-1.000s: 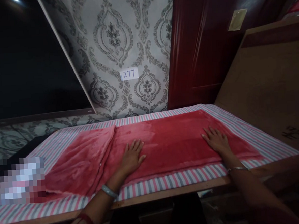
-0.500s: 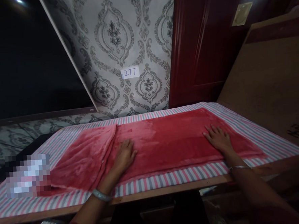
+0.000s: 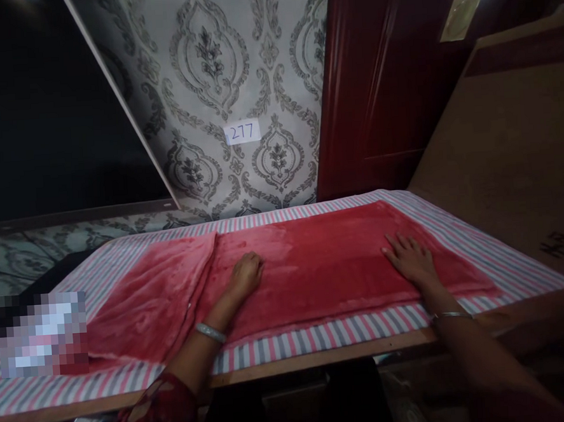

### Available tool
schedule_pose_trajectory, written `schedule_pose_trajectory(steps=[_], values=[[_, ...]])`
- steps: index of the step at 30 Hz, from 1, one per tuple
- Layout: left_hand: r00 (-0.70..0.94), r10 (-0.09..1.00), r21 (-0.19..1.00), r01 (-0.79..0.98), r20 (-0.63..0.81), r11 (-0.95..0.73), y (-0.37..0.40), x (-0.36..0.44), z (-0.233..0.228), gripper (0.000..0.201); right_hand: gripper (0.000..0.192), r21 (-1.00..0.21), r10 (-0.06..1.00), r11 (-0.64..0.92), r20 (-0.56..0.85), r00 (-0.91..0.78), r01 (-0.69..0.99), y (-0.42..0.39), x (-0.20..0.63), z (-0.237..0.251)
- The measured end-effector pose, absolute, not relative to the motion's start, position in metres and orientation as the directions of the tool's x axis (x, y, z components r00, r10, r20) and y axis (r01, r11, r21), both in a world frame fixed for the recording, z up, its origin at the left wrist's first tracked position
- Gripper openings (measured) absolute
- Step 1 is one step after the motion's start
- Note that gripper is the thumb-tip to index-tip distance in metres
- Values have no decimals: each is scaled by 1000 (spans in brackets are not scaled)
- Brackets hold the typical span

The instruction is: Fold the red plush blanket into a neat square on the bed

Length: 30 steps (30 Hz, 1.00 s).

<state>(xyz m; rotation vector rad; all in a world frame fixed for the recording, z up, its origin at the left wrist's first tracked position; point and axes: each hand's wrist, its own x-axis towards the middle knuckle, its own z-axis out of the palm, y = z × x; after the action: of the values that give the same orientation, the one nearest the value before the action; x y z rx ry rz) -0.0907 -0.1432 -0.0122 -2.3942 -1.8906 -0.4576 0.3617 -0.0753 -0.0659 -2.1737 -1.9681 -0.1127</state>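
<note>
the soft, limp red fleece blanket (image 3: 314,260) lies flat along the striped table cover (image 3: 318,336), left hand (image 3: 245,274) curled loosely on it, right hand (image 3: 412,260) pressing flat, neither gripping; best lifted by its edges.

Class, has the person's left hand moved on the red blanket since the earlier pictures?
Yes. The left hand slid away from the near blanket edge, fingers now curled.

One red blanket (image 3: 323,259), two hands (image 3: 412,260)
</note>
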Motion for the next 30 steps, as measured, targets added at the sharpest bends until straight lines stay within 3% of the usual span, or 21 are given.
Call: schedule_pose_trajectory(steps=[10, 25, 30], values=[[183, 954, 115, 970, 239, -215, -143, -85, -11, 25, 61, -105, 967, -81, 232, 103, 991, -73, 364, -71], [60, 971, 274, 954, 233, -124, -133, -104, 0, 18, 62, -111, 973, -81, 207, 103, 991, -72, 364, -72], [62, 954, 283, 948, 294, -148, -130, -106, 3, 34, 60, -107, 972, -96, 203, 116, 990, -72, 360, -68]])
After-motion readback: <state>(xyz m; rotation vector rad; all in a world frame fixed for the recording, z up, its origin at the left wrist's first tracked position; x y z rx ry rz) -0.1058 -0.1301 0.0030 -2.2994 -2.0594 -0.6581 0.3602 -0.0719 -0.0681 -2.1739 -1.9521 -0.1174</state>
